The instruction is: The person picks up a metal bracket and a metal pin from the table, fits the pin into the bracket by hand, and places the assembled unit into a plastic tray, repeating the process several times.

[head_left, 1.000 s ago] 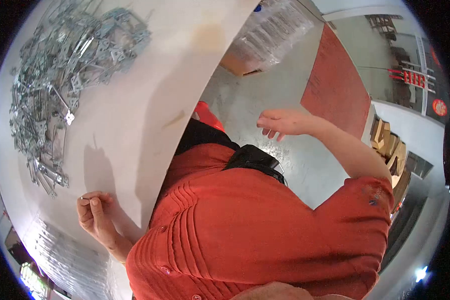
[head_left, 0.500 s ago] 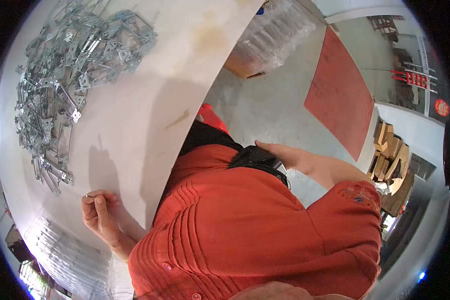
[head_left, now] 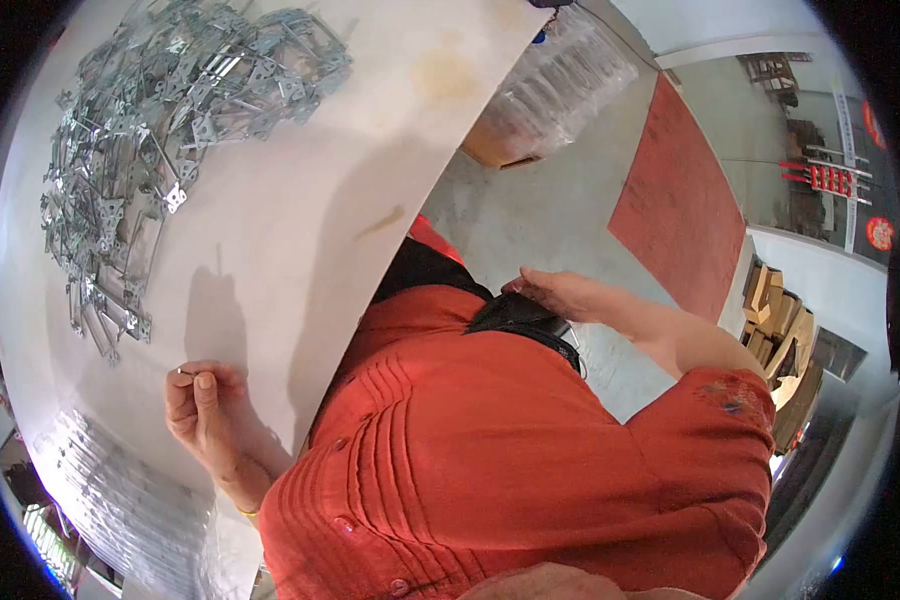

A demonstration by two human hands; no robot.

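My left hand (head_left: 202,405) rests on the white table (head_left: 300,180) near its edge, pinching a small thin metal piece (head_left: 184,372) between thumb and forefinger. My right hand (head_left: 558,294) lies at my waist with its fingers flat on a black pouch (head_left: 515,318) and nothing visible in it. A large heap of flat metal brackets (head_left: 160,120) lies at the far side of the table, well apart from my left hand. My red shirt fills the lower middle of the view.
Clear plastic bags of parts (head_left: 555,85) sit on a cardboard box (head_left: 495,150) on the grey floor beyond the table. A red floor mat (head_left: 685,190) lies to the right, with stacked wooden pieces (head_left: 780,310) past it. More plastic-wrapped goods (head_left: 120,490) lie under the table's left edge.
My right hand came down from the air beside me to the black pouch at my waist. My left hand stayed on the table with the small metal piece.
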